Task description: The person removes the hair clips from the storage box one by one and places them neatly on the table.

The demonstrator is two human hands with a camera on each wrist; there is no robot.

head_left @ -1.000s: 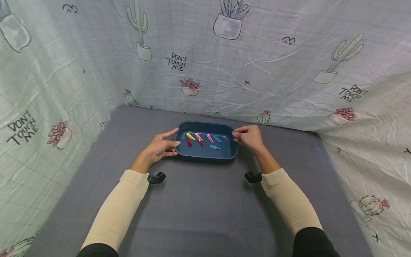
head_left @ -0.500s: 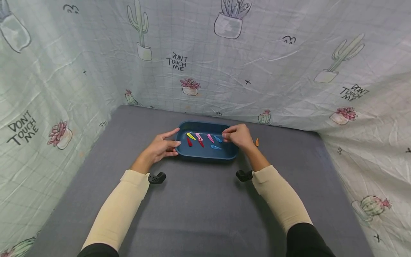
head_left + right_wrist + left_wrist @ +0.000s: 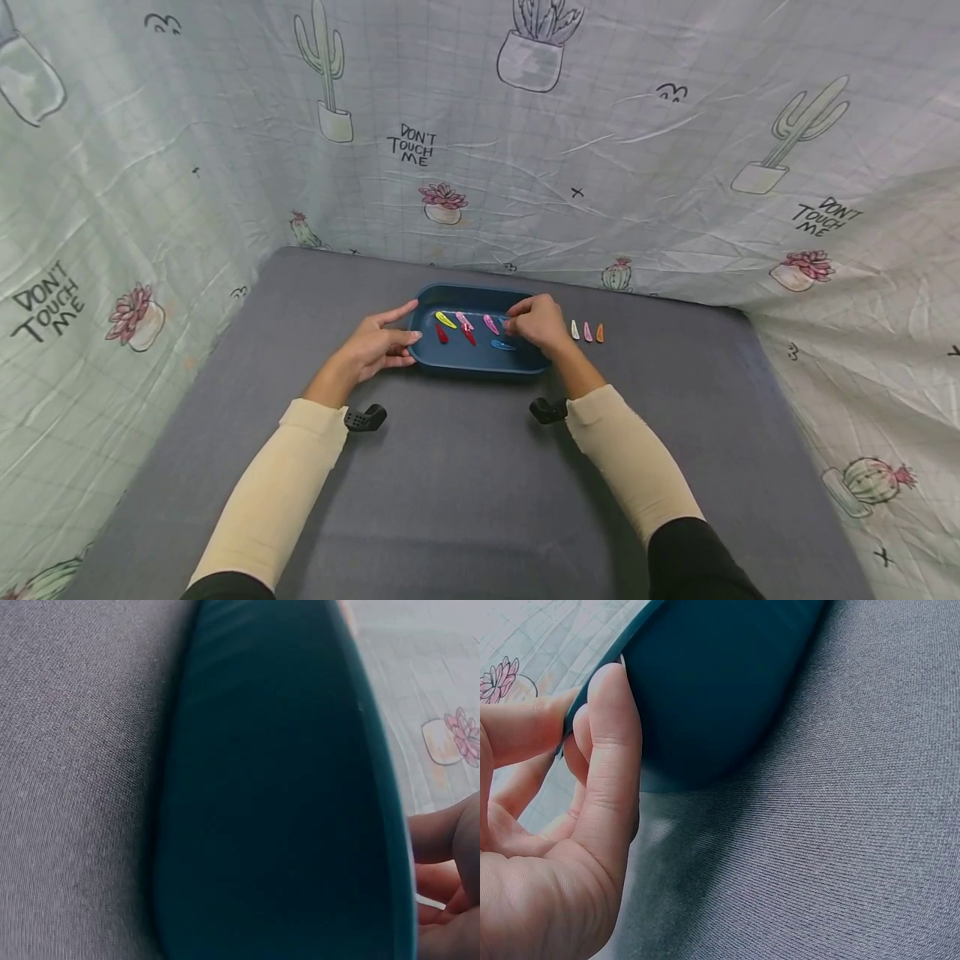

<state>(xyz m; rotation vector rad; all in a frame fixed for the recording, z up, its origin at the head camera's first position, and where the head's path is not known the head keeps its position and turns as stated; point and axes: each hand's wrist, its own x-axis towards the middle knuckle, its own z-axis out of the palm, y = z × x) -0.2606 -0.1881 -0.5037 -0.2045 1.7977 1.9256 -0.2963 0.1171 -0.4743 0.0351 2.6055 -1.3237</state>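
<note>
A dark blue tray [image 3: 480, 372] sits on the grey cloth. My left hand [image 3: 372, 345] grips its left end, thumb and fingers on either side of the rim in the left wrist view. Inside lie several snap hair clips: a yellow clip [image 3: 446, 319], two red, two pink and two blue, including a lower blue clip [image 3: 502, 345]. My right hand [image 3: 540, 323] reaches over the tray's right end, its bent fingertips at the upper blue clip and largely covering it. I cannot tell whether they pinch it. In the right wrist view the tray's wall hides those fingertips.
On the cloth right of the tray, a white clip [image 3: 574, 330], a pink clip [image 3: 588, 332] and an orange clip [image 3: 600, 333] lie side by side. A cactus-print curtain [image 3: 510, 208] hangs behind the table and along both sides.
My right hand has moved left from the tray's right rim to the upper blue clip, uncovering the white, pink and orange clips on the cloth. My left hand keeps its grip on the tray.
</note>
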